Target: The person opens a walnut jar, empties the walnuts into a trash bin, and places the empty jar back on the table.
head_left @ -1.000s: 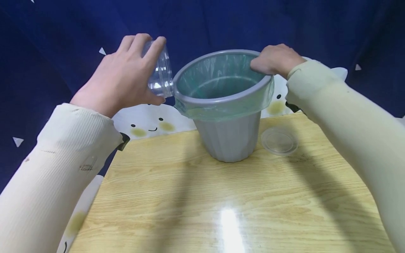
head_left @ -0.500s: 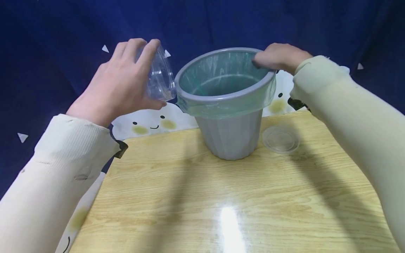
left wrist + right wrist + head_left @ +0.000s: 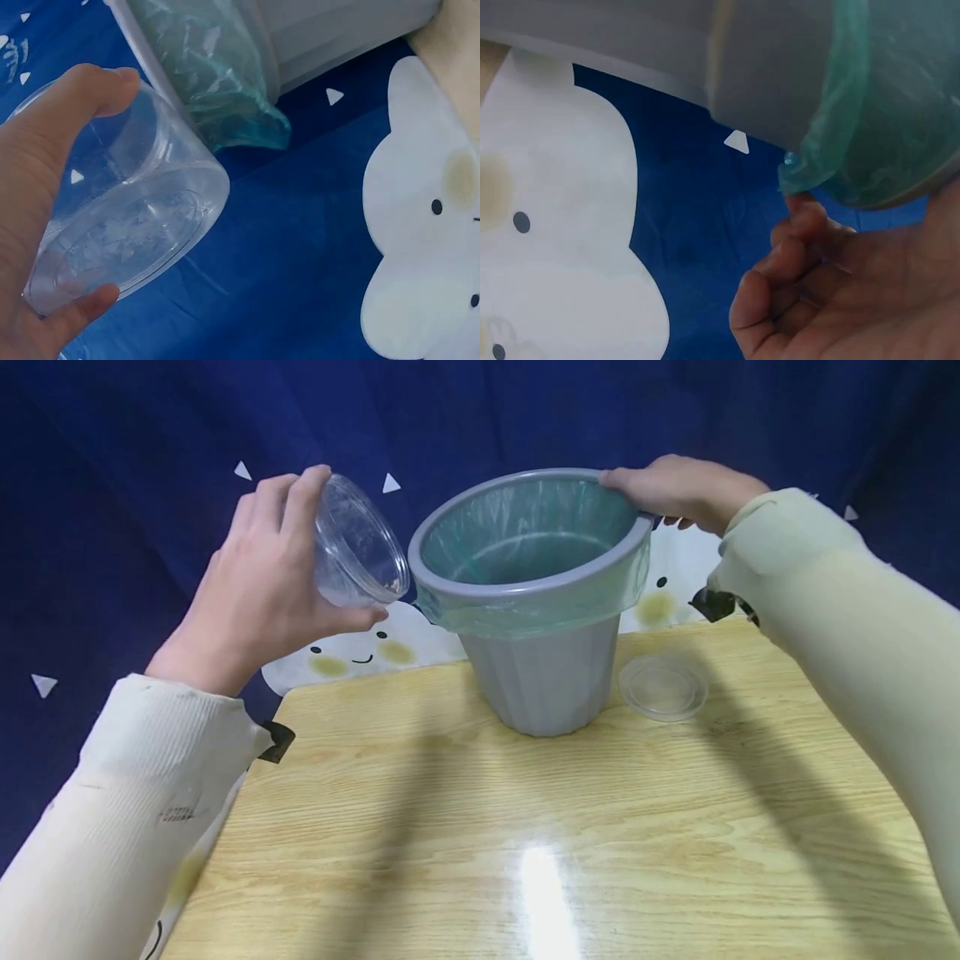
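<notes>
My left hand (image 3: 251, 572) grips a clear plastic tub (image 3: 356, 547) by its side, beside the left rim of a grey trash bin (image 3: 542, 681). The tub is tilted, its open mouth turned toward the bin and partly toward me. A few small pale crumbs (image 3: 393, 585) lie at its lower lip. A thin green bag (image 3: 525, 618) lines the bin and folds over its rim. My right hand (image 3: 686, 489) holds the bin's right rim, thumb on top. In the right wrist view, its curled fingers (image 3: 780, 277) lie below the rim, one at the bag's edge.
The bin stands upright near the back edge of a wooden table (image 3: 465, 843). A clear round lid (image 3: 663, 687) lies flat to its right. Behind hangs a dark blue curtain (image 3: 480, 410) with white cloud shapes.
My left hand has moved left and slightly down, turning the tub so that its mouth shows. My right hand has shifted right, its thumb coming from inside the bin onto the rim.
</notes>
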`<move>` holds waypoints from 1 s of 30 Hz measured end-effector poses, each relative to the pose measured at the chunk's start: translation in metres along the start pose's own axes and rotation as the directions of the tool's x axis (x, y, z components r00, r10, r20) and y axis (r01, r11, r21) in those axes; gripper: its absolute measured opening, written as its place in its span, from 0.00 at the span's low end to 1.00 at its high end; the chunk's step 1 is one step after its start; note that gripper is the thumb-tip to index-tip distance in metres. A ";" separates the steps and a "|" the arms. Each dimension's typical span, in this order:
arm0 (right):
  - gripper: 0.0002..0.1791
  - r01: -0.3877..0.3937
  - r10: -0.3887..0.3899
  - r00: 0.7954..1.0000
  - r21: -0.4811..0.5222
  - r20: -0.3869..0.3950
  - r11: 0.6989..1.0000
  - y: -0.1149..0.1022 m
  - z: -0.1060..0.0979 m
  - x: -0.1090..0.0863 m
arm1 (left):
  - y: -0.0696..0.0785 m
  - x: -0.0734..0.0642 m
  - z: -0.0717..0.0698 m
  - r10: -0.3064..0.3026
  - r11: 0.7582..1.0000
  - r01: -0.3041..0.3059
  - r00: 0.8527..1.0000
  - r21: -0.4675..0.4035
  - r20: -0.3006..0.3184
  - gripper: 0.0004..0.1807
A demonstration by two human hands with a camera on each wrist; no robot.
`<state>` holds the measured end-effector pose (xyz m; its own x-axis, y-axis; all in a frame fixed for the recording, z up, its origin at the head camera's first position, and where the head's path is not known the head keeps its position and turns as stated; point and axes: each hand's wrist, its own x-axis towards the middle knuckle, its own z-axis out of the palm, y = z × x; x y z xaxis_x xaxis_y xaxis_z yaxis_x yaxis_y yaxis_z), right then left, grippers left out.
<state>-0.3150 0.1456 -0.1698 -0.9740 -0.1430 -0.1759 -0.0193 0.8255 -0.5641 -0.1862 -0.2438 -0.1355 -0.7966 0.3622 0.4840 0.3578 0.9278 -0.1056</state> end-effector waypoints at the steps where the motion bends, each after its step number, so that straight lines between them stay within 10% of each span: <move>1: 0.51 -0.002 0.002 1.000 0.016 -0.006 1.000 0.002 -0.001 0.000 | -0.001 -0.002 0.003 0.002 1.000 -0.002 1.000 -0.014 -0.017 0.70; 17: 0.55 0.016 0.033 0.965 0.186 -0.259 0.982 0.039 0.009 -0.014 | -0.005 -0.031 0.039 -0.040 0.967 -0.036 0.957 -0.254 -0.288 0.65; 30: 0.50 0.023 0.040 0.937 0.176 -0.348 0.984 0.057 0.023 -0.032 | 0.008 -0.068 0.060 -0.138 0.928 0.018 0.944 -0.372 -0.300 0.67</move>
<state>-0.2803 0.1848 -0.2146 -0.9916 0.0895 0.0931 -0.0015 0.7130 -0.7011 -0.1586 -0.2560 -0.2211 -0.6555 0.1868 0.7317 0.4990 0.8344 0.2340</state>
